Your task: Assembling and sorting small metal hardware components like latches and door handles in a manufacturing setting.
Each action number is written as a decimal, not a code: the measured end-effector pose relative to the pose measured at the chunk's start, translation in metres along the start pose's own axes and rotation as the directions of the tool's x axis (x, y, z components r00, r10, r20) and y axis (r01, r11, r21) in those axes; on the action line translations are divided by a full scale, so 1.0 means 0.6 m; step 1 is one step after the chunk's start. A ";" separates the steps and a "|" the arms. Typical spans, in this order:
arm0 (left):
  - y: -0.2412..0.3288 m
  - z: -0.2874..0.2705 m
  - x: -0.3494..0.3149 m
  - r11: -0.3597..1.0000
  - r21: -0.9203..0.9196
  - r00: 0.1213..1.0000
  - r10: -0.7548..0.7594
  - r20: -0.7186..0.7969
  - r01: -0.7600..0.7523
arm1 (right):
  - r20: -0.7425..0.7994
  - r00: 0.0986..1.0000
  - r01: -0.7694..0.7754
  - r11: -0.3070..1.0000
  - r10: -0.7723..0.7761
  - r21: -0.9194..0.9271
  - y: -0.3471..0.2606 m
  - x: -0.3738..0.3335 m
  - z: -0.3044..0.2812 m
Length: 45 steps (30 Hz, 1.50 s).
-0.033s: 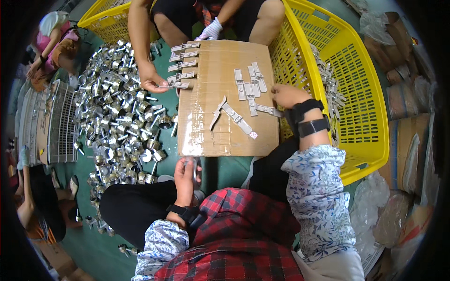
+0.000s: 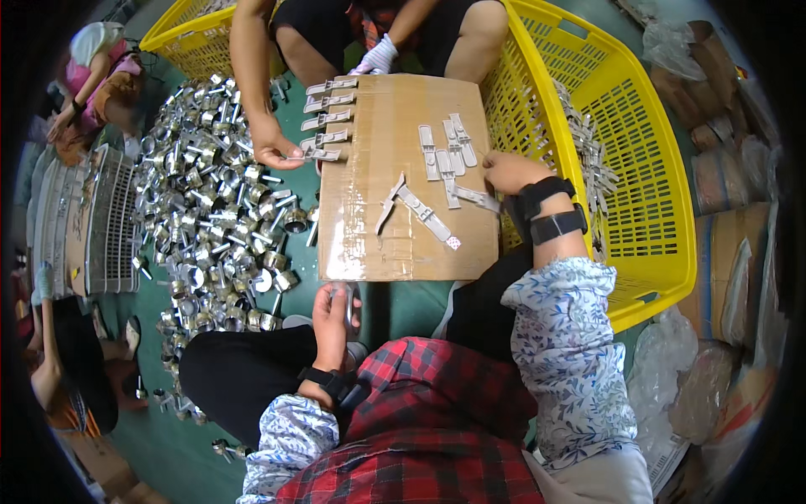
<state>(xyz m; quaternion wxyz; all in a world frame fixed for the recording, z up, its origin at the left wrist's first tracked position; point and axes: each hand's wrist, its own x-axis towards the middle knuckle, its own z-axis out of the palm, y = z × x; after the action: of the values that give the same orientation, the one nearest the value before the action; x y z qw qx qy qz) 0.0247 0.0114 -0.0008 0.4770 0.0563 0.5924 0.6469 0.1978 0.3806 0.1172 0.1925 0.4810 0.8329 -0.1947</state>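
Grip of left hand half-curls around shiny piece.

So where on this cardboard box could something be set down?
The cardboard box is bare left of the V-shaped clips, and between the left row of gray clips and the right clip cluster. Crowded: that cluster, by the right hand, and that row, by a co-worker's hand.

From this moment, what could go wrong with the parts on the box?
Two risks stand out. The row of grey clips overhangs the left edge of the cardboard box, so a bump might tip some down toward the heaped metal parts. The right hand is close beside the loose, overlapping clips near the opposite edge; a careless sweep could scatter them or knock one off.
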 end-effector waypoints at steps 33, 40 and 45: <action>-0.037 0.063 -0.001 0.986 0.134 0.994 0.100 -0.032 -0.095 | -0.349 0.864 -0.217 0.894 0.363 0.392 0.234 -0.031 0.601; -0.046 0.068 0.011 0.992 0.115 0.999 0.049 0.006 -0.050 | -0.238 0.726 -0.442 0.703 0.645 0.557 0.293 0.091 0.633; -0.060 0.064 0.019 0.988 0.153 1.000 0.014 0.012 -0.016 | 0.002 0.548 -0.570 0.371 0.837 0.733 0.292 0.098 0.637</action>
<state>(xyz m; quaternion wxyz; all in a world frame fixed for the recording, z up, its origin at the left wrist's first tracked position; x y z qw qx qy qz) 0.0630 0.0409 -0.0247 0.4696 0.1009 0.6371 0.6028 0.3752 0.3096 -0.2622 -0.0870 0.8558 0.4294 -0.2751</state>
